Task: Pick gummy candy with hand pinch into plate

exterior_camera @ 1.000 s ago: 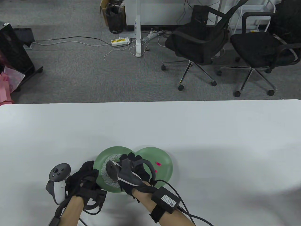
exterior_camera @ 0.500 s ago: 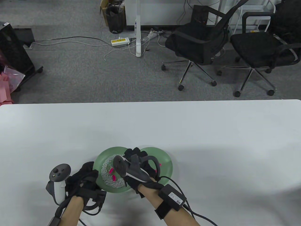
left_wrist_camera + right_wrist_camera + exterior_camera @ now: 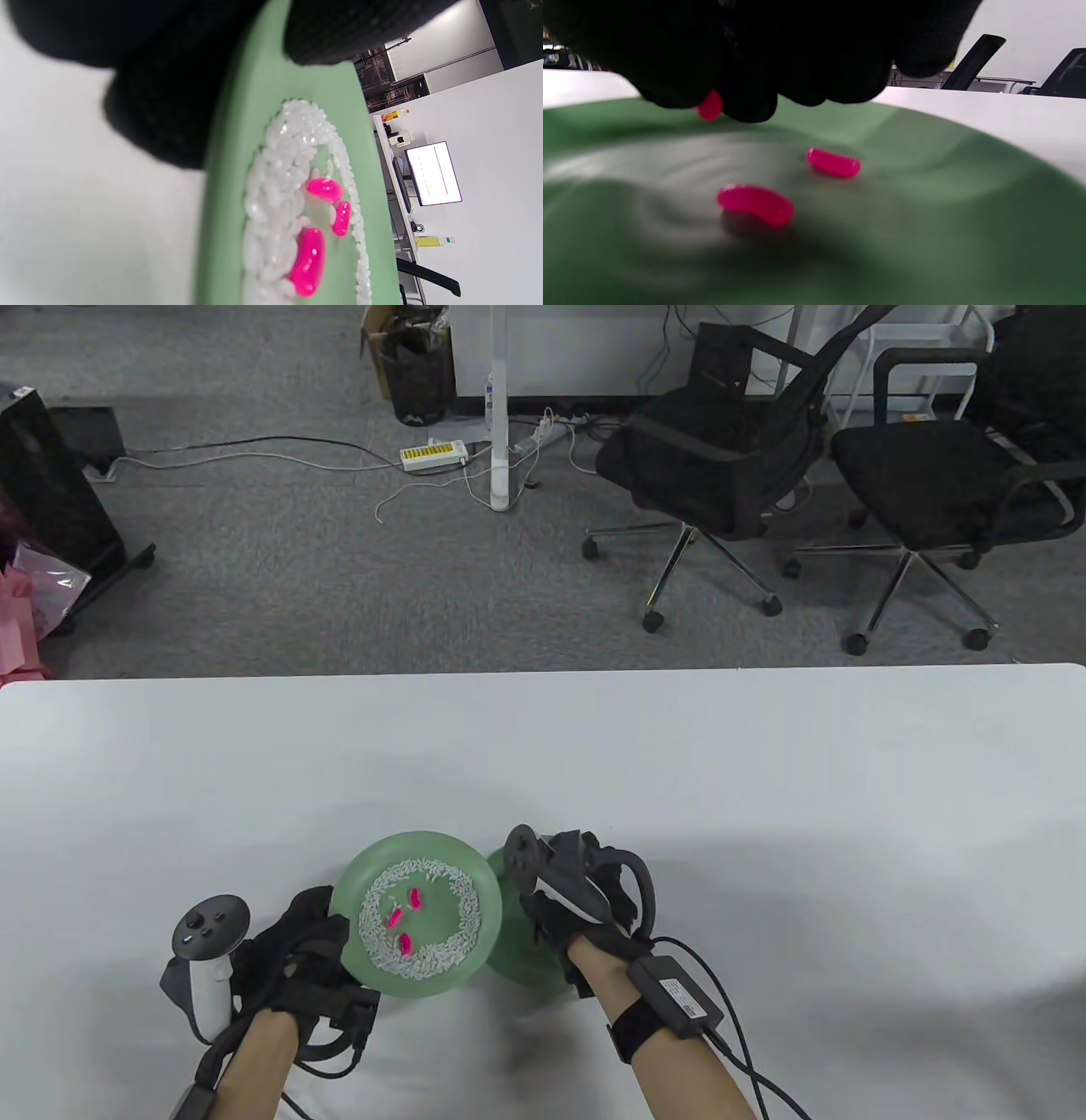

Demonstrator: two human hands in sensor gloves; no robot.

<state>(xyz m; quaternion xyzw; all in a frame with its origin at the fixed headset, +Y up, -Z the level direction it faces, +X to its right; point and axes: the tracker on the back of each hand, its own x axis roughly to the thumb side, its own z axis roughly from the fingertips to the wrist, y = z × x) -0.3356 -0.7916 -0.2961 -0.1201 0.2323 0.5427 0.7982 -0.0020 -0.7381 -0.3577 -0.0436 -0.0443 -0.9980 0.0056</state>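
A green plate (image 3: 352, 882) with a ring of white rice holds three pink gummy candies (image 3: 405, 919). My left hand (image 3: 327, 933) grips this plate's left rim; its fingers (image 3: 169, 106) clasp the edge in the left wrist view, where the candies (image 3: 324, 189) also show. My right hand (image 3: 585, 882) hovers over a second green plate (image 3: 509, 954) on the right. In the right wrist view its fingertips (image 3: 746, 101) pinch a pink gummy (image 3: 710, 106) just above that plate (image 3: 925, 220), where two gummies (image 3: 833, 163) lie.
Both plates sit near the front middle of the white table (image 3: 764, 797), the rice plate overlapping the right one. A cable and a black box (image 3: 679, 997) trail from my right forearm. Office chairs (image 3: 721, 458) stand on the floor beyond the table.
My right hand has moved from over the rice plate rightward to over the right plate, uncovering the three gummies in the rice. My left hand has stayed on the rim.
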